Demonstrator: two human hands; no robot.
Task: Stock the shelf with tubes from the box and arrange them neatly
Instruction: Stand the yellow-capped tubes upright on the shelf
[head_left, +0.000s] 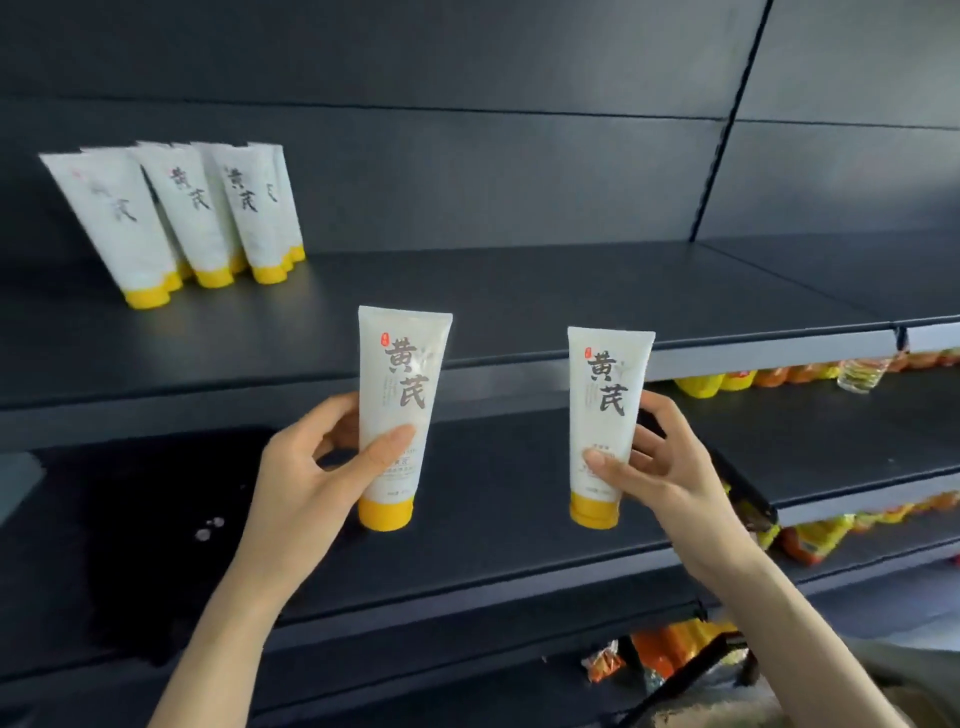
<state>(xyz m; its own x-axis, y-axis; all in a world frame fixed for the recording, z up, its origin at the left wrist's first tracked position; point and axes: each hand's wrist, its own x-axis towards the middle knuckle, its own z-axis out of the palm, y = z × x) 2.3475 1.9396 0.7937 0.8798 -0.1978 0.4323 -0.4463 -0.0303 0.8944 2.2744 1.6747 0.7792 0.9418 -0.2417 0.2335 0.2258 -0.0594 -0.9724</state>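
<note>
My left hand (317, 467) grips a white tube with a yellow cap (397, 400), held upright, cap down, in front of the dark shelf's front edge (727, 358). My right hand (660, 462) holds a second white tube (602, 415) the same way, a little to the right. Both tubes hang in the air below the level of the upper shelf board. Far back on the left of that shelf stands a group of several matching tubes (192, 218), caps down, leaning slightly left in rows. No box is in view.
The upper shelf board (519, 291) is bare to the right of the standing tubes. A lower dark shelf (493, 519) lies behind my hands. Yellow and orange packets (737, 379) fill the shelves at right, and more packets (670, 654) lie at the bottom.
</note>
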